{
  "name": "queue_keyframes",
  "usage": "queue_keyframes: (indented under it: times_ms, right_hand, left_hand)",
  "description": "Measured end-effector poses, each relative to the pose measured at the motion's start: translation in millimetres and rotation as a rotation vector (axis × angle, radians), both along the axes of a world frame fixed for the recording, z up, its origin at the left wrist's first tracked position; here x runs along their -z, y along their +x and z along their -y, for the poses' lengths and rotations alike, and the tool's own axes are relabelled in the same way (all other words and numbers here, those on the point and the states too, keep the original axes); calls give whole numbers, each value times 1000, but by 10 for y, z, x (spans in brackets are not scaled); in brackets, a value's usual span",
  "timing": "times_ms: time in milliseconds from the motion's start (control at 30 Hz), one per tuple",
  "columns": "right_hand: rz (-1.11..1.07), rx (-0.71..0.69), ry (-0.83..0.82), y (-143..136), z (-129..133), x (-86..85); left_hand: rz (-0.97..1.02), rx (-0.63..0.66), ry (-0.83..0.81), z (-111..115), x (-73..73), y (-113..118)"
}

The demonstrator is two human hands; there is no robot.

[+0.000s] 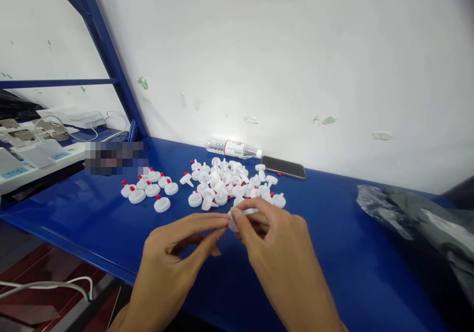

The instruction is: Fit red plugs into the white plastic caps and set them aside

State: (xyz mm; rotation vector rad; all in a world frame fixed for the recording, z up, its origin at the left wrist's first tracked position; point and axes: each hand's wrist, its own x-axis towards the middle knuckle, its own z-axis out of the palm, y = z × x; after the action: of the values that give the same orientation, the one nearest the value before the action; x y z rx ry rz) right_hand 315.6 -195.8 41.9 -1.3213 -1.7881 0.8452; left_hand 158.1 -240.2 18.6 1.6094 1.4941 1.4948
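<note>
Between the fingers of my right hand point(279, 240) is a white nozzle cap point(232, 224), a round plastic lid, partly hidden by the thumb and fingertips. My left hand point(177, 250) pinches at the cap's left side, where a bit of red tip shows between thumb and forefinger. Just beyond my hands lies a loose pile of white nozzle caps point(222, 181), some with small red tips among them. To the left, several white caps with red tips fitted point(151, 189) stand upright in a group on the blue table point(322, 223).
Behind the pile, a clear plastic bottle point(234, 148) lies on its side by the wall, with a dark phone point(283, 167) beside it. Grey cloth and clear plastic wrap point(385, 208) occupy the right. White boxes and cables point(48, 146) sit at far left near a blue metal frame point(107, 50).
</note>
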Motion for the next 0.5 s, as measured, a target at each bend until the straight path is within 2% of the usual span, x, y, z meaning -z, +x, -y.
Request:
queue_keyframes:
  times_ms: [167,267,367,500]
  right_hand:
    - [242,-108,24,-83,21,69]
    - [363,-47,66,-116,16,87]
    - [415,20,60,-79,-6,81]
    - [457,116,87,36,-42,83]
  left_hand:
    - [-168,-67,105,-25,70,-95]
    - [-276,-194,91,-66,121,-295]
    - [-407,-338,-6,-125,190,-596]
    - [-561,-389,-149,-202,327,-919]
